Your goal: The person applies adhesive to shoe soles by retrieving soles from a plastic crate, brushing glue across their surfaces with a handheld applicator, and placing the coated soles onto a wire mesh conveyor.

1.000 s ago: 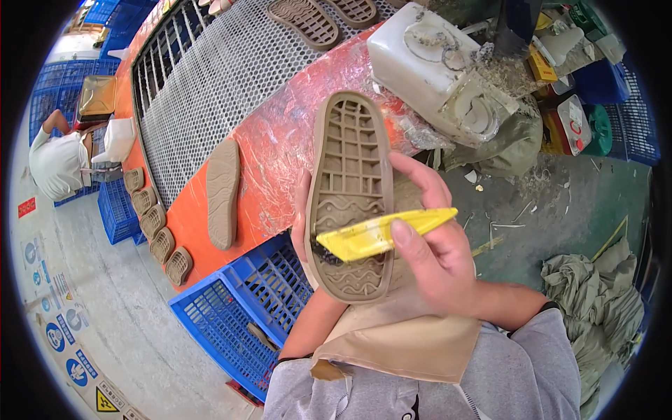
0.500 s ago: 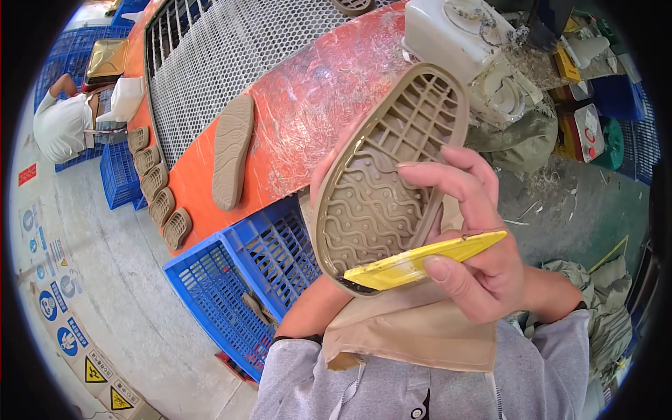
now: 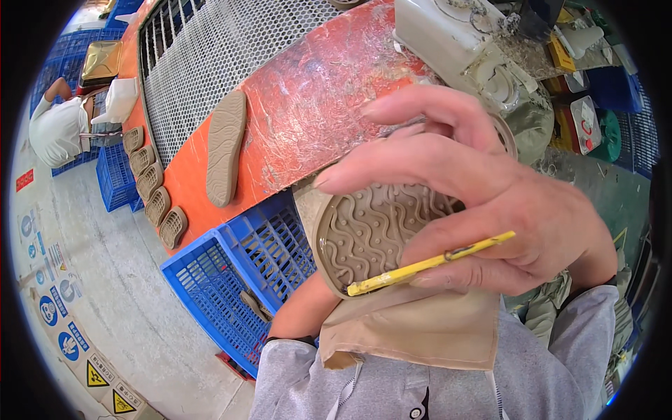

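A brown shoe sole (image 3: 364,234) faces up, its inside showing wavy ridges and small dots with a wet shine along the edge. My left forearm (image 3: 304,315) reaches up behind it; that hand is hidden under the sole, holding it from below. Above the sole, my right hand (image 3: 497,199) covers its upper half. Thumb and fingers pinch a narrow yellow brush (image 3: 388,278), now seen edge-on, near the sole's lower end. The other fingers stretch out to the left. Whether the brush tip touches the sole, I cannot tell.
Beyond lies an orange table (image 3: 308,112) with a single brown sole (image 3: 226,147) and a row of several soles (image 3: 149,180) at its left edge. A metal mesh (image 3: 210,56) is set into it. Blue crates (image 3: 210,280) stand below. A whitish machine (image 3: 448,42) stands right; a person (image 3: 59,133) works far left.
My right hand has risen toward the camera and moved over the sole's upper part. The yellow brush has turned from its flat face to its edge. My left hand's fingertips are now out of sight.
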Motion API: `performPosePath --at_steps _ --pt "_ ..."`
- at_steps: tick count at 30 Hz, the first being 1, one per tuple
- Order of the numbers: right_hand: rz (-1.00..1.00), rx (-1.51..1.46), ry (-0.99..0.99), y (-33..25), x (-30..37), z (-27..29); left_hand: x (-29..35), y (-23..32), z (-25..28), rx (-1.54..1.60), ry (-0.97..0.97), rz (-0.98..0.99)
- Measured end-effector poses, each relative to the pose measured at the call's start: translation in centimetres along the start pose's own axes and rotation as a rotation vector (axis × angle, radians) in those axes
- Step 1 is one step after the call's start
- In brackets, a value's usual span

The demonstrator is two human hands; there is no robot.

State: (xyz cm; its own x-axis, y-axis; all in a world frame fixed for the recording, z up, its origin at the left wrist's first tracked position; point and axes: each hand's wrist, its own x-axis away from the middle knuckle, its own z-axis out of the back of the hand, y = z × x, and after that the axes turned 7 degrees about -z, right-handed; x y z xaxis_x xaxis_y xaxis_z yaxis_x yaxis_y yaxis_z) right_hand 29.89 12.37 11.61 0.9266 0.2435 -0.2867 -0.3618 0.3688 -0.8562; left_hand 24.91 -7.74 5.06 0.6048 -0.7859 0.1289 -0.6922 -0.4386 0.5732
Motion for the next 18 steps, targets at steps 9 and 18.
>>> performPosePath --at_steps 9,18 --pt "0.024 -0.035 -0.173 1.5 0.1 2.8 -0.4 0.7 -0.8 0.033 -0.187 0.237" --pt "-0.064 -0.049 -0.179 3.0 4.5 5.0 -1.2 1.7 -1.1 0.035 -0.174 0.283"
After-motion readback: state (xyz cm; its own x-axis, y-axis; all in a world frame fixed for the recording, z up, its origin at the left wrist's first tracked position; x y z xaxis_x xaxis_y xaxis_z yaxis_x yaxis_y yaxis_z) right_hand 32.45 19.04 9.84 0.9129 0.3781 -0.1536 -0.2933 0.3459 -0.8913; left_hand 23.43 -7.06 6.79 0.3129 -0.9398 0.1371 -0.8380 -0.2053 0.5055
